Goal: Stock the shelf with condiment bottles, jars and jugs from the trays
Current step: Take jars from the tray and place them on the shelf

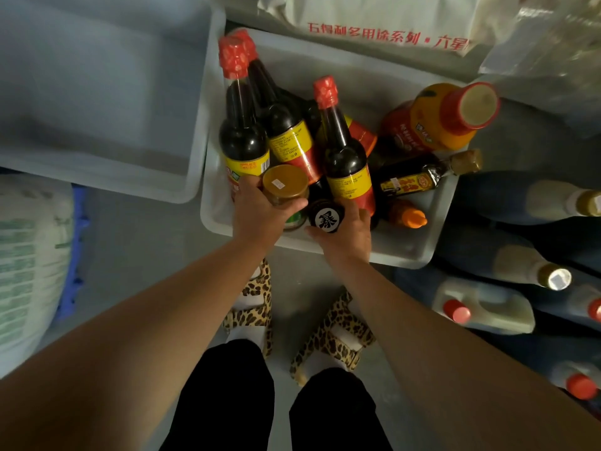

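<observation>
A white tray [419,252] on the floor holds several dark sauce bottles with red caps [242,125], a large orange-and-red jar [445,118] lying on its side, a small dark bottle [419,177] and an orange-tipped bottle [408,216]. My left hand [260,209] is closed around a jar with a gold lid [285,182] at the tray's near edge. My right hand [348,232] grips a jar with a black lid [326,216] bearing a white character, right beside it. Shelf rows at the right carry white jugs [481,307] and bottles [533,265].
A second white tray [192,157] lies at the left, with nothing visible in it. A sack with green print [29,255] sits at the far left on a blue pallet [76,255]. Bags with red lettering [387,34] stand behind the trays. My feet in leopard-print slippers [338,333] are just below the tray.
</observation>
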Demonstrator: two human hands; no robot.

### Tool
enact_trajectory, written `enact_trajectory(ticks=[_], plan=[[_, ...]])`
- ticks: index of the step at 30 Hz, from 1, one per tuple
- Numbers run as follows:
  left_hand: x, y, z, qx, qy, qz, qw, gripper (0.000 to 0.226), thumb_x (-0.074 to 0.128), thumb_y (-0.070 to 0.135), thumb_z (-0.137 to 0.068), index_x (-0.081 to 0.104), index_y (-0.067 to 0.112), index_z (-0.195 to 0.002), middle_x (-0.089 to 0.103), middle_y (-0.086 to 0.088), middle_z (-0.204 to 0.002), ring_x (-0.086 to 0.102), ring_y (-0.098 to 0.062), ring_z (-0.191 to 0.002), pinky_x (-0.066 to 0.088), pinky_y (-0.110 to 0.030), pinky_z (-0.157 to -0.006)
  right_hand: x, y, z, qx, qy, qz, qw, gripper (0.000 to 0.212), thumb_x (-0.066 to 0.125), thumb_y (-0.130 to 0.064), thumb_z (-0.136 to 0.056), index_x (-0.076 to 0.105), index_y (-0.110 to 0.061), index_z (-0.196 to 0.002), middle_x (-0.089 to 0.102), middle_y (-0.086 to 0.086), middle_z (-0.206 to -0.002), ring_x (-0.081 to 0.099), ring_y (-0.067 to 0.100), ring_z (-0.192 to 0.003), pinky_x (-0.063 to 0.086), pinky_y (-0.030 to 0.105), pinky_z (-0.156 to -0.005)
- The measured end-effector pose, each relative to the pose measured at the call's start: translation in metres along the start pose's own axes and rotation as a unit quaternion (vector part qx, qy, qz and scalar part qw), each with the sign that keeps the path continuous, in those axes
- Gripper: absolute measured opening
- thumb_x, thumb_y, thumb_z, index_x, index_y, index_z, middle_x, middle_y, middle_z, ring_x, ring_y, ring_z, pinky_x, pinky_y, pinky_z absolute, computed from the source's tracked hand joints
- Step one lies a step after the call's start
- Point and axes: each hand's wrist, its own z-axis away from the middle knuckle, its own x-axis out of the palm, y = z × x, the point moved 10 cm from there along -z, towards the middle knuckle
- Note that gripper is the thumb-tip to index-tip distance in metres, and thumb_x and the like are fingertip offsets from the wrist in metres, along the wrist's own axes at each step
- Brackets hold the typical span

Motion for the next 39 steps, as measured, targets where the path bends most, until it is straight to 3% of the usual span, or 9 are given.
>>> enact_trajectory(ticks=[4, 8, 11, 15, 20, 22, 28, 35, 39], plan=[[0.000, -0.001, 0.001, -0.011, 0.032, -0.022, 0.999, 0.102, 0.082, 0.067, -0.047, 0.042, 0.021, -0.129, 0.057, 0.003, -0.125, 0.057, -0.020, -0.117, 0.051, -0.045, -0.097, -0.008, 0.000, 0.004, -0.024, 0.027, -0.018, 0.999, 0.065, 0.086, -0.034, -0.071, 0.055, -0.024, -0.126, 0.053, 0.001, -0.125, 0.055, 0.021, -0.112, 0.051, 0.037, -0.093], [0.002, -0.003, 0.000, -0.020, 0.041, -0.051, 0.998, 0.092, 0.089, 0.056, -0.055, 0.044, 0.019, -0.126, 0.059, 0.001, -0.123, 0.058, -0.022, -0.115, 0.050, -0.039, -0.093, -0.018, 0.004, 0.010, -0.030, 0.046, -0.054, 0.997, 0.061, 0.085, -0.034, -0.070, 0.060, -0.027, -0.126, 0.059, -0.002, -0.120, 0.056, 0.013, -0.105, 0.048, 0.028, -0.087], [0.002, -0.005, 0.000, -0.027, 0.049, -0.083, 0.995, 0.084, 0.086, 0.060, -0.057, 0.049, 0.020, -0.121, 0.061, 0.000, -0.121, 0.059, -0.022, -0.113, 0.047, -0.034, -0.089, -0.029, 0.013, 0.015, -0.002, 0.059, -0.114, 0.992, 0.064, 0.086, -0.033, -0.069, 0.055, -0.027, -0.125, 0.063, -0.006, -0.116, 0.055, 0.006, -0.100, 0.045, 0.022, -0.084], [0.001, -0.006, 0.001, -0.025, 0.065, -0.097, 0.993, 0.082, 0.084, 0.064, -0.057, 0.052, 0.021, -0.119, 0.062, 0.000, -0.121, 0.059, -0.022, -0.114, 0.048, -0.035, -0.088, -0.045, 0.026, 0.021, 0.024, 0.064, -0.183, 0.981, 0.056, 0.085, -0.031, -0.070, 0.057, -0.027, -0.118, 0.066, -0.014, -0.105, 0.065, 0.004, -0.097, 0.055, 0.031, -0.090], [0.000, -0.002, 0.000, -0.014, 0.073, -0.117, 0.990, 0.084, 0.083, 0.063, -0.059, 0.052, 0.021, -0.123, 0.060, -0.002, -0.125, 0.056, -0.023, -0.119, 0.048, -0.037, -0.094, -0.053, 0.030, 0.013, 0.028, 0.001, -0.384, 0.923, 0.043, 0.077, -0.006, -0.082, 0.065, -0.016, -0.122, 0.074, -0.002, -0.107, 0.070, 0.007, -0.101, 0.056, 0.023, -0.088], [0.001, -0.001, 0.000, -0.012, 0.070, -0.130, 0.989, 0.084, 0.083, 0.064, -0.060, 0.050, 0.021, -0.125, 0.058, -0.003, -0.126, 0.055, -0.024, -0.119, 0.049, -0.039, -0.094, -0.054, 0.025, 0.009, 0.023, -0.044, -0.419, 0.907, 0.048, 0.072, -0.001, -0.086, 0.060, -0.009, -0.132, 0.072, 0.002, -0.115, 0.069, 0.010, -0.106, 0.055, 0.021, -0.088], [0.001, 0.002, 0.004, -0.007, 0.067, -0.135, 0.989, 0.078, 0.083, 0.057, -0.064, 0.051, 0.022, -0.126, 0.052, -0.005, -0.131, 0.053, -0.027, -0.121, 0.049, -0.045, -0.097, -0.053, 0.020, 0.003, 0.030, -0.118, -0.471, 0.874, 0.055, 0.073, -0.019, -0.076, 0.063, -0.016, -0.130, 0.071, 0.007, -0.121, 0.065, 0.024, -0.116, 0.053, 0.040, -0.098], [0.002, -0.001, 0.004, -0.011, 0.063, -0.120, 0.991, 0.076, 0.086, 0.052, -0.064, 0.053, 0.023, -0.126, 0.048, -0.005, -0.134, 0.052, -0.027, -0.123, 0.049, -0.041, -0.097, -0.044, 0.016, 0.020, 0.031, -0.188, -0.498, 0.846, 0.033, 0.069, -0.016, -0.077, 0.069, -0.011, -0.109, 0.076, 0.005, -0.101, 0.072, 0.020, -0.099, 0.057, 0.031, -0.082], [0.005, 0.002, 0.003, 0.000, 0.044, -0.104, 0.994, 0.078, 0.087, 0.054, -0.062, 0.055, 0.025, -0.127, 0.050, -0.003, -0.133, 0.051, -0.024, -0.124, 0.049, -0.043, -0.100, -0.035, 0.022, 0.027, 0.057, -0.195, -0.529, 0.824, 0.034, 0.078, -0.026, -0.069, 0.072, -0.015, -0.100, 0.074, 0.007, -0.103, 0.068, 0.022, -0.103, 0.055, 0.038, -0.088]])
